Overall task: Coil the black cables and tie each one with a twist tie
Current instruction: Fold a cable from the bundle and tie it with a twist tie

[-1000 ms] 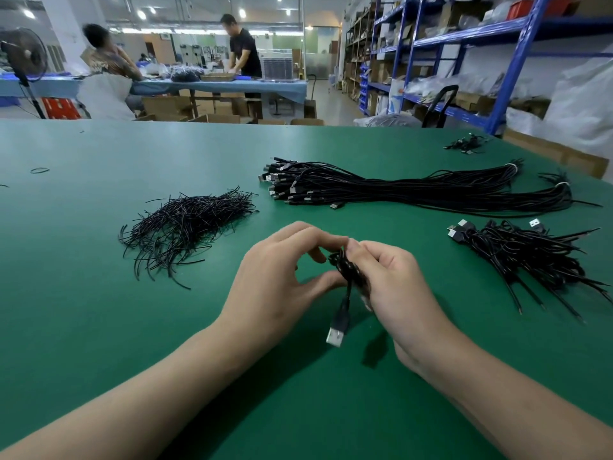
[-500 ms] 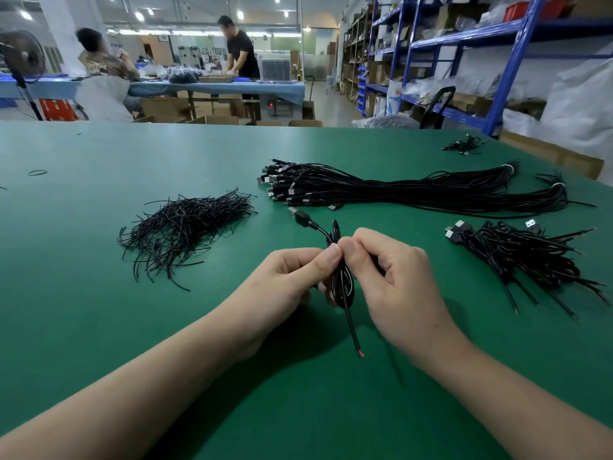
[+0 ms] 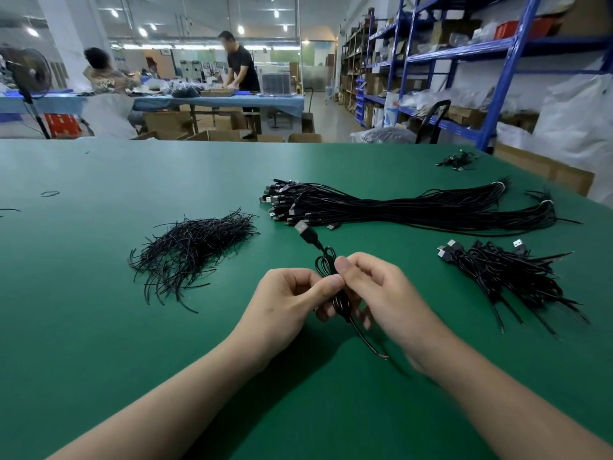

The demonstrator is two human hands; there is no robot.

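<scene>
Head view: a black cable (image 3: 341, 302), coiled in narrow loops, is pinched between the left hand (image 3: 285, 300) and right hand (image 3: 381, 293); its plug (image 3: 301, 227) is pointed toward eleven o'clock.

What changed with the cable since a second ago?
The coiled cable was flipped: its USB plug, hanging below the hands before, now points up and away, and the bare wire end hangs toward the person. Left hand and right hand keep their grip on it. The twist tie pile stayed put.
</scene>
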